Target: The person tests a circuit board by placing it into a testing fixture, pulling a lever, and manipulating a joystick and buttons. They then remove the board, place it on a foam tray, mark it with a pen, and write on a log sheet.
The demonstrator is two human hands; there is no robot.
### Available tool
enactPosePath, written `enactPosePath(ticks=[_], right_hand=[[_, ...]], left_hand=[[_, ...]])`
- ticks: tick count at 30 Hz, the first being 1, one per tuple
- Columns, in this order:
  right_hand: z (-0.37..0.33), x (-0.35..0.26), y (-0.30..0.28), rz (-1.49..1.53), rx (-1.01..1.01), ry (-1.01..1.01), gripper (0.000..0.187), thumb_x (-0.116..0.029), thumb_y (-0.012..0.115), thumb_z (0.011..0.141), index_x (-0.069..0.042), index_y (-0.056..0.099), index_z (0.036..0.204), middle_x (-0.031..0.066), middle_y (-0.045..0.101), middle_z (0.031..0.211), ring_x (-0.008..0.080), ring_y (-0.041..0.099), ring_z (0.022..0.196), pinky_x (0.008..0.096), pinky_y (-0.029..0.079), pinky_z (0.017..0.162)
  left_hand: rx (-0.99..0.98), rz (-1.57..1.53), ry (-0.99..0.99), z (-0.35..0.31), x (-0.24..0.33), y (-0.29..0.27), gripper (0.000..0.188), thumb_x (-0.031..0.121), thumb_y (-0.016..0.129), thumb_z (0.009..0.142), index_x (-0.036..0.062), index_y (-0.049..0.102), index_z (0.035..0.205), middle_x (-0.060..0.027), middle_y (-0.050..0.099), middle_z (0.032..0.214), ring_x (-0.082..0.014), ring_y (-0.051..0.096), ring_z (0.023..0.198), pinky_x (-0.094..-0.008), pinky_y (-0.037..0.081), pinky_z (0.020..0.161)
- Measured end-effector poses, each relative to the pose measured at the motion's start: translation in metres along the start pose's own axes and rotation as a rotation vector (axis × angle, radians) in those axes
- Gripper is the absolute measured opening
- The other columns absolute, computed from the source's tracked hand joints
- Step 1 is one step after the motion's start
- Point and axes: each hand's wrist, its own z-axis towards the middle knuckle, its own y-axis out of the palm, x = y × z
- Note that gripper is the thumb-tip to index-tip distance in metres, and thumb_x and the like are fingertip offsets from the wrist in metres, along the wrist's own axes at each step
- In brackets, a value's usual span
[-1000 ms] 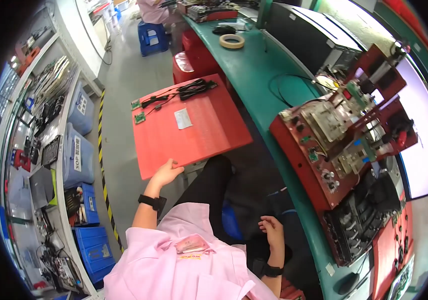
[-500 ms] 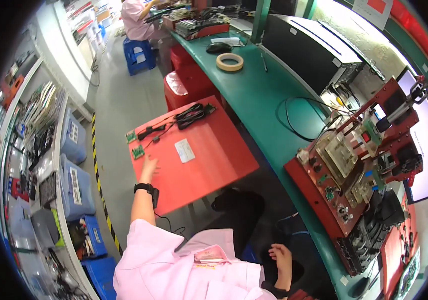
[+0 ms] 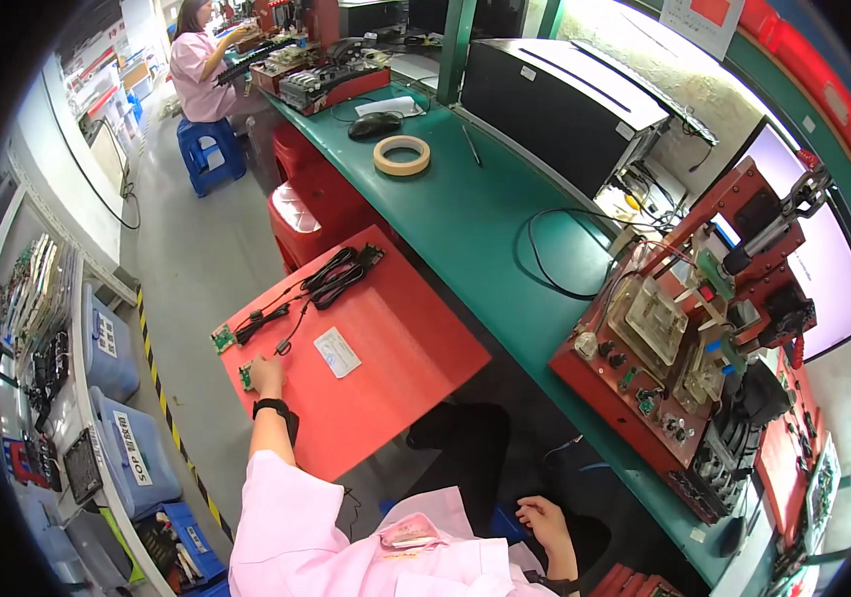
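My left hand reaches over a red tabletop, fingers closed at the edge of a small green circuit board near its left side. The fingers partly cover that board. A second green board lies just beyond it. Coiled black cables run across the far part of the red top, and a pale label card lies right of my left hand. My right hand hangs low beside my lap, fingers loosely bent and apart, with nothing in it.
A green workbench on the right carries a tape roll, a mouse and a red test fixture. Red stools stand under it. Shelves with blue bins line the left. Farther off, a co-worker sits.
My left hand has come down onto the small green circuit board, its fingers closing there. My right hand stays low. The whole view has shifted, with the red top now lower and farther left.
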Motion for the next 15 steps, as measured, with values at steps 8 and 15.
enactPosePath(ticks=[8,15], right_hand=[[-0.012,-0.035,-0.007,-0.05,-0.073,-0.23,0.019,-0.006,0.055,0.087,-0.002,0.063,0.104,0.0067,0.066,0.084,0.0125,0.06,0.075,0.0236,0.047,0.069],[-0.061,-0.127,-0.033,-0.241,-0.15,-0.749,0.019,-0.011,0.058,0.086,-0.002,0.063,0.103,0.0099,0.064,0.094,0.0206,0.062,0.084,0.03,0.049,0.075]], left_hand=[[0.487,-0.661,0.479,-0.09,0.104,-0.078,0.017,0.017,0.058,0.09,0.0011,0.062,0.087,-0.01,0.068,0.081,-0.0201,0.066,0.074,-0.0288,0.05,0.063],[-0.159,-1.172,1.005,-0.195,0.226,-0.132,0.01,0.006,0.054,0.093,-0.0014,0.061,0.093,-0.0046,0.063,0.077,-0.0123,0.06,0.072,-0.0264,0.049,0.062]])
